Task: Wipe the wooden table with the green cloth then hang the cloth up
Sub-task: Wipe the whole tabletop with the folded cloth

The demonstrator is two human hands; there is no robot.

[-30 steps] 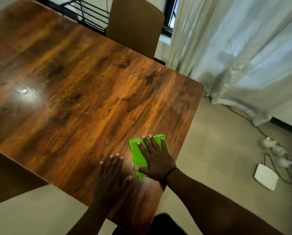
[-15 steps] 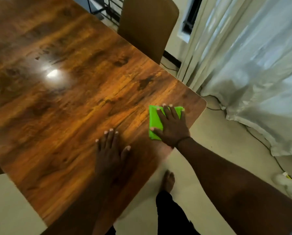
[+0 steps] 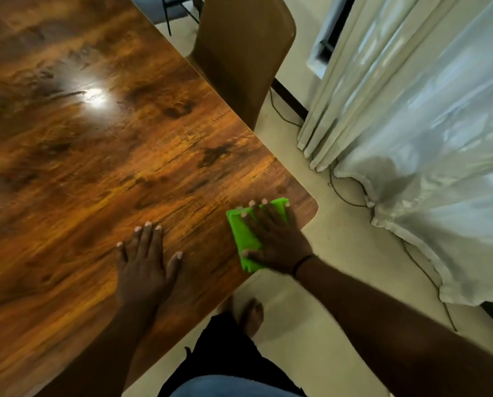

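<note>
1. Wooden surface [image 3: 102, 173]: glossy, dark-grained top with a rounded corner at the right; a bright glare spot lies on its upper left part.
2. Green cloth [image 3: 243, 234]: folded into a rectangle, flat on the surface just inside the rounded corner; its near end reaches the surface's edge.
3. Right hand [image 3: 273, 237]: palm down on the green cloth, fingers [image 3: 256, 214] straight and spread, pressing rather than clutching it; the thumb lies across the cloth's near end; a dark band circles the wrist.
4. Left hand [image 3: 143, 266]: flat on the bare wood to the left of the cloth and apart from it; fingers extended and released, grasping nothing.
5. Brown chair [image 3: 245, 53]: its backrest stands at the far edge of the surface.
6. Pale curtain [image 3: 428, 138]: hangs at the right, its hem bunched on the floor [image 3: 311, 325]; a thin dark cable [image 3: 345, 193] runs along the floor beside it.
7. Bare foot [image 3: 251, 316]: on the floor below the surface's near edge, between the 2 forearms.
</note>
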